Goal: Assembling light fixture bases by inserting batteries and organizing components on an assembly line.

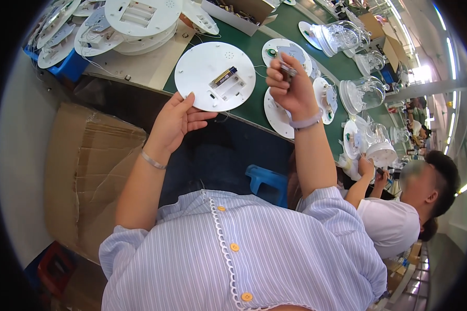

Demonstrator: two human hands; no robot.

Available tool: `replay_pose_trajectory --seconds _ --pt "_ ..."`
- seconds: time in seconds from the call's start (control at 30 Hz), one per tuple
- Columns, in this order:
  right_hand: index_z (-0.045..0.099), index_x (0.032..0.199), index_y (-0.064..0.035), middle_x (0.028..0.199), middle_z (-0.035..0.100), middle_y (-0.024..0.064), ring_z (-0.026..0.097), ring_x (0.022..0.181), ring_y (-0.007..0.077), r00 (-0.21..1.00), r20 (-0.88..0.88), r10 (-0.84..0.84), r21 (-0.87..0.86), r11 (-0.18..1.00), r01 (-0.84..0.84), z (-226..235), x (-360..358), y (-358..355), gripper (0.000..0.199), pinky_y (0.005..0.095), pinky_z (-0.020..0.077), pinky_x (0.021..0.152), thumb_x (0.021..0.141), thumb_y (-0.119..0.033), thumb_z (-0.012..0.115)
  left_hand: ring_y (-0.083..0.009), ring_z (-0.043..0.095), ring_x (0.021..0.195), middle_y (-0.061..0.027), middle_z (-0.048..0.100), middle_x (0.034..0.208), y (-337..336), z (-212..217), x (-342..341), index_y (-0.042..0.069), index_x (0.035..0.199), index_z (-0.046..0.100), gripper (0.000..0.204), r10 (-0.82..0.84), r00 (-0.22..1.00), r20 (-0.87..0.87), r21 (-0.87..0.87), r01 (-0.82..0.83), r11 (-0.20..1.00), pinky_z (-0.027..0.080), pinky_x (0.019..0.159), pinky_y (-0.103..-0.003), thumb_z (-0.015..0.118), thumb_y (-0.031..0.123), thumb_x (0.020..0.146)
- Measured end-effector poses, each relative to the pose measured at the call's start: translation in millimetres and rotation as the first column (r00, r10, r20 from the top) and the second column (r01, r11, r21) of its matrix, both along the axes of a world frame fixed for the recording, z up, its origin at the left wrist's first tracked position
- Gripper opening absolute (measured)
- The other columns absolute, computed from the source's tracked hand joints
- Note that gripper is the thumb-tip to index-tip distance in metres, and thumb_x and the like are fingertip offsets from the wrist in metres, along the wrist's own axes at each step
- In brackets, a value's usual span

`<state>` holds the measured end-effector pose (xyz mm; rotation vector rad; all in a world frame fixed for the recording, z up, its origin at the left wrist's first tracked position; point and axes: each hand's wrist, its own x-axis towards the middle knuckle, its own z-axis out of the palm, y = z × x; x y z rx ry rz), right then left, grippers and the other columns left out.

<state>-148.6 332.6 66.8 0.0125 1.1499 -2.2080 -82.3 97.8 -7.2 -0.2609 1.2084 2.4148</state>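
My left hand (177, 120) grips the near left edge of a round white base (198, 66), thumb on top and fingers beneath. The base is tilted up with its battery compartment (227, 92) facing me. One dark battery (224, 75) lies in the far slot, while the slots nearer me show bare. To the right, my right hand (296, 93) is raised above other white bases, apart from the held one. Its fingers are curled around small dark and silvery batteries (287, 71), partly covered by the fingers; how many cannot be made out.
White bases with wires (140, 44) are piled at the far left. A box of batteries (233, 14) stands at the back. More bases (277, 114) and clear domes (360, 95) line the green table (259, 106) on the right, where a co-worker (389, 223) sits. A blue stool (267, 179) is below.
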Motion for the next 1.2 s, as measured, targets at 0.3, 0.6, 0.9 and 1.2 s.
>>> replay_pose_trajectory --seconds 0.3,0.6,0.9,1.2 --pt "0.053 0.085 -0.0011 0.069 0.058 0.0098 0.059 0.058 0.0178 0.969 -0.089 -0.231 0.025 0.972 0.234 2 39 11 0.016 0.0243 0.0516 0.050 0.078 -0.015 0.049 -0.0248 0.060 0.081 -0.0166 0.056 0.097 -20 4 30 0.004 0.109 0.039 0.026 -0.086 0.983 -0.162 0.149 0.110 0.983 0.052 0.061 -0.027 0.036 0.021 0.089" --pt "0.052 0.086 0.0008 0.061 0.056 0.0092 0.056 0.051 0.0150 0.975 -0.217 -0.050 0.367 0.921 0.128 -5 75 4 0.016 0.0196 0.0442 0.041 0.077 -0.011 0.047 -0.0247 0.060 0.078 -0.0162 0.054 0.100 -41 2 61 0.006 0.122 0.028 0.038 -0.102 0.991 -0.088 0.311 0.125 0.942 0.053 0.055 -0.028 0.032 0.025 0.089" --pt "0.054 0.098 -0.0011 0.078 0.060 0.0049 0.052 0.052 0.0049 0.970 -0.197 0.144 0.641 0.768 0.016 -17 117 -28 0.035 0.0153 0.0423 0.045 0.073 -0.025 0.062 -0.0156 0.059 0.075 -0.0091 0.056 0.094 -46 -1 74 0.005 0.119 0.035 0.037 -0.217 0.976 0.008 0.076 0.216 0.973 0.051 0.057 -0.026 0.039 0.023 0.087" --pt "0.055 0.094 -0.0007 0.076 0.060 0.0051 0.054 0.055 0.0057 0.981 -0.170 0.093 0.672 0.739 0.046 -43 141 -38 0.030 0.0164 0.0436 0.046 0.076 -0.024 0.059 -0.0159 0.054 0.087 -0.0093 0.057 0.096 -4 -31 83 0.001 0.104 0.050 0.036 0.116 0.993 -0.008 -0.003 -0.116 0.993 0.044 0.075 -0.027 0.063 0.004 0.071"
